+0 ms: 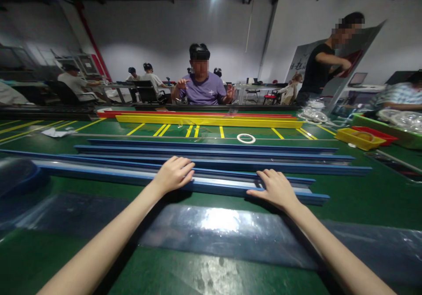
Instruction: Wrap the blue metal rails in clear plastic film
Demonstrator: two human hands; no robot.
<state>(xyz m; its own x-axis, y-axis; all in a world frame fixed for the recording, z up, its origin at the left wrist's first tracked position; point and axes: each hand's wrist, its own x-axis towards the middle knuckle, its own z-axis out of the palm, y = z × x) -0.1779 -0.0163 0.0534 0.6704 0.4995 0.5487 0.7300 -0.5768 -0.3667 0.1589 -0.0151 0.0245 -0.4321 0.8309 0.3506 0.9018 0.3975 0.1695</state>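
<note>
A long blue channel strip (227,185), open along its top, lies across the green table in front of me. My left hand (174,172) grips it near the middle, fingers over the far wall and thumb at the near side. Farther right, my right hand (275,187) spans the same strip, its fingers curled over the far wall and its thumb along the near edge. Just behind lie several similar blue strips (283,166), roughly parallel. Nearer to me, beneath my forearms, a flat band of clear plastic film (184,231) runs across the table.
A film roll (20,176) sits at the left. Beyond the blue strips are a white ring (246,138), a yellow strip (211,121) and a red strip (198,114). A yellow bin (358,140) and green bin (405,132) stand right. A person (206,86) sits opposite.
</note>
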